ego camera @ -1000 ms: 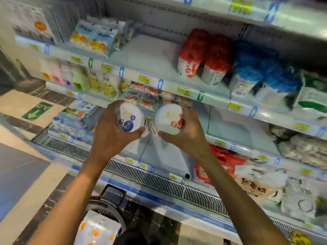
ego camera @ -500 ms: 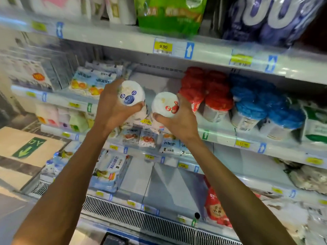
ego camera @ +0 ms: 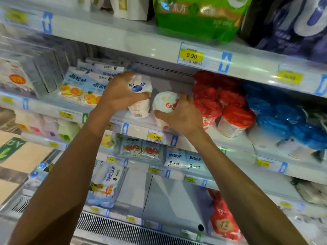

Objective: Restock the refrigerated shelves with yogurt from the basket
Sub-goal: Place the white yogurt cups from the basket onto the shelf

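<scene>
My left hand (ego camera: 118, 93) grips a white yogurt cup with a blueberry label (ego camera: 139, 98), held upright at the front of the second shelf (ego camera: 138, 129). My right hand (ego camera: 182, 115) grips a white yogurt cup with a red strawberry label (ego camera: 165, 103), tilted toward me just right of the first cup. Both cups sit in the gap between the orange-fruit packs and the red-lidded cups. The basket is out of view.
Red-lidded cups (ego camera: 228, 106) stand right of my right hand, blue-lidded cups (ego camera: 290, 117) beyond them. Orange-fruit yogurt packs (ego camera: 83, 87) lie left. The upper shelf edge with a 9.90 tag (ego camera: 192, 55) hangs close above. Lower shelves hold more packs (ego camera: 141, 149).
Both hands have risen from in front of the lower shelves up to the second shelf and pushed the two cups in over its front edge. The basket dropped out of view.
</scene>
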